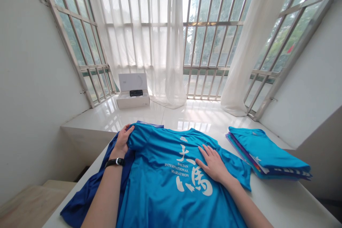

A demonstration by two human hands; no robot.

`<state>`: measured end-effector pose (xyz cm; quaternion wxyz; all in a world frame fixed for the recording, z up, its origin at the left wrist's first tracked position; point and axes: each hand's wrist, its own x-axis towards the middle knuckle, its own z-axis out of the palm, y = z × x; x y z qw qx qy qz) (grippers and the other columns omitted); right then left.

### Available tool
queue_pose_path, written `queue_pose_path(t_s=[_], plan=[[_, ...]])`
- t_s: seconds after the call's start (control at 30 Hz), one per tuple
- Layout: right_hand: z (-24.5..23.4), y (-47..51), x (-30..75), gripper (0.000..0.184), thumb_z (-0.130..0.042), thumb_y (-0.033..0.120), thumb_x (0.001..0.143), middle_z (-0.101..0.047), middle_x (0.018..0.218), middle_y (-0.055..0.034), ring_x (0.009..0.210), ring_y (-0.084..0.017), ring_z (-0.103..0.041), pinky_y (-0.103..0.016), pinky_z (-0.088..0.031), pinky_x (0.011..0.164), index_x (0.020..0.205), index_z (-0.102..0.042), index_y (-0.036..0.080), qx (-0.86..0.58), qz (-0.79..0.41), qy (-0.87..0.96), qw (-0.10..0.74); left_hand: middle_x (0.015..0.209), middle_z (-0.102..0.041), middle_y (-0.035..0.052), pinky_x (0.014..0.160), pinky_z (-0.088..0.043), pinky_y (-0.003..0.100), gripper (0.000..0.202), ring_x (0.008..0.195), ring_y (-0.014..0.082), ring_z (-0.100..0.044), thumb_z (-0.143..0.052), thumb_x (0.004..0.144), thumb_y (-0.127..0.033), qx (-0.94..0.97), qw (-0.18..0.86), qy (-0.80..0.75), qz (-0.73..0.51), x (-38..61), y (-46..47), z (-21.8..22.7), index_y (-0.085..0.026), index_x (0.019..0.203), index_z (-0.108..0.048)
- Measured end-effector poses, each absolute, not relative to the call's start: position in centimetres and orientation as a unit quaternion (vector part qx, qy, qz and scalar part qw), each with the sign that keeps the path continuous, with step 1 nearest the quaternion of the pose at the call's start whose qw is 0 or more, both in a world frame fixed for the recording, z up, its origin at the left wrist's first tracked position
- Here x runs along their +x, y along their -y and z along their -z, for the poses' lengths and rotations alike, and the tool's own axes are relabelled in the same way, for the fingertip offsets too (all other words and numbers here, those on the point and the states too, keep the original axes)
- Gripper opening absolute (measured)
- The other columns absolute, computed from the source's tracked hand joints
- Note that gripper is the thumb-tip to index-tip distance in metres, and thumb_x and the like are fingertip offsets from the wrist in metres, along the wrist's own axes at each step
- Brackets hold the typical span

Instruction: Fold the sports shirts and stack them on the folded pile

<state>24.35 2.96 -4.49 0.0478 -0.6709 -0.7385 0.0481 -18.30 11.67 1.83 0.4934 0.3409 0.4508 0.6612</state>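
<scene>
left hand (121,142) clenched one blue polyester T-shirt (157,188) | right hand (213,164) lay flat, released | one folded blue stack (267,153) right | open white box (133,92) far held one black device (136,93)

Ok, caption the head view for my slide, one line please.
Left hand and right hand press a blue Dalian International Marathon T-shirt on a white table, beside a stack of folded shirts.

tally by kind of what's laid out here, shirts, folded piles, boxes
Spread-out shirts: 2 (bright blue marathon T-shirt, navy shirt under it; a purple edge behind them can't be placed)
Folded shirt piles: 1
Open white boxes: 1
Total: 4
</scene>
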Motion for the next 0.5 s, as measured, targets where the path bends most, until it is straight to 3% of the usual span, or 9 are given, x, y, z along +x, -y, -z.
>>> queue_pose_path(t_s=[0.23, 0.5], plan=[[4.4, -2.9, 24.3, 0.077, -0.028, 0.072, 0.093, -0.030, 0.162, -0.0065, 0.150, -0.030, -0.022, -0.051, -0.019, 0.122, 0.154, -0.036, 0.026, -0.672, -0.051, 0.737, 0.048, 0.111, -0.072, 0.0049, 0.066, -0.056, 0.026, 0.038, 0.075, 0.0146, -0.069, -0.077, 0.071, -0.016, 0.292, 0.491, -0.416, -0.708, -19.0, -12.0, -1.8, -0.023, 0.102, -0.055], [4.5, -2.9, 24.3, 0.076, -0.028, 0.071, 0.093, -0.030, 0.163, -0.0059, 0.150, -0.030, -0.022, -0.050, -0.019, 0.122, 0.154, -0.035, 0.026, -0.673, -0.047, 0.736, 0.047, 0.085, -0.063, -0.0001, 0.093, -0.054, 0.034, 0.025, 0.087, 0.0149, -0.067, -0.069, 0.071, -0.009, 0.269, 0.324, -0.535, -0.732, -19.8, -13.5, 0.1, -0.020, 0.088, -0.054]])
